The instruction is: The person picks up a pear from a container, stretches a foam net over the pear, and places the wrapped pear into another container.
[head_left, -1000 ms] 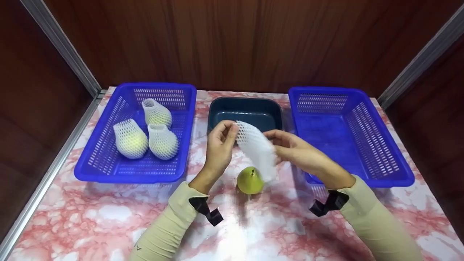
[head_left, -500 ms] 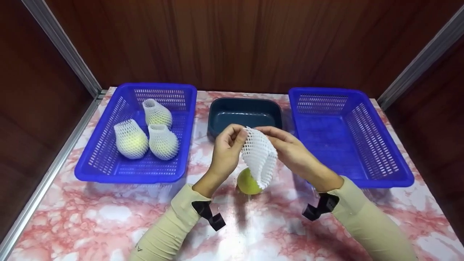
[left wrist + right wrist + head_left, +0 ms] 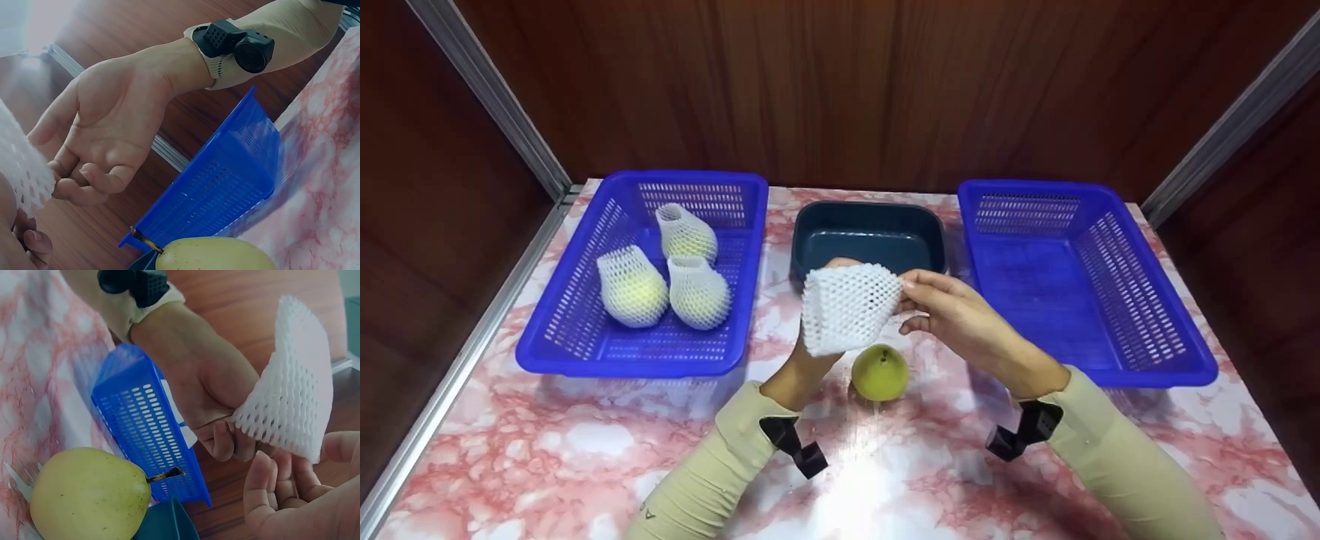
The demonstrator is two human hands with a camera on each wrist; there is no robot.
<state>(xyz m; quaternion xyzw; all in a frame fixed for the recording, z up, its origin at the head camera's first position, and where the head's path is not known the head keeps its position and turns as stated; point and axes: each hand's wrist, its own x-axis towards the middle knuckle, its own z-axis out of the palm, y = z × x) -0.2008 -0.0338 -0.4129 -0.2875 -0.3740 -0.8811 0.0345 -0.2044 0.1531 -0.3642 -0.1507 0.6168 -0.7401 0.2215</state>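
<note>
A white foam net sleeve (image 3: 851, 307) is held up between both hands, above and behind a green-yellow pear (image 3: 880, 373). My left hand (image 3: 197, 377) grips the sleeve from behind; in the head view the sleeve covers most of that hand. With thumb and fingertips my right hand (image 3: 964, 322) pinches the sleeve's right edge. The sleeve's broad end faces left and looks flattened. Stem up, the pear stands on the table just below the hands, and it shows large in the right wrist view.
At the left, a blue basket (image 3: 622, 367) holds three pears in foam nets (image 3: 699, 296). Behind the hands stands a dark teal tub (image 3: 870, 210). Another blue basket (image 3: 1020, 262) is at the right. Wooden panels (image 3: 855, 90) enclose the marbled table (image 3: 585, 450).
The foam net sleeve has been turned from hanging downward to lying sideways, its broad end swung left in front of the left hand. The pear's top has come back into view.
</note>
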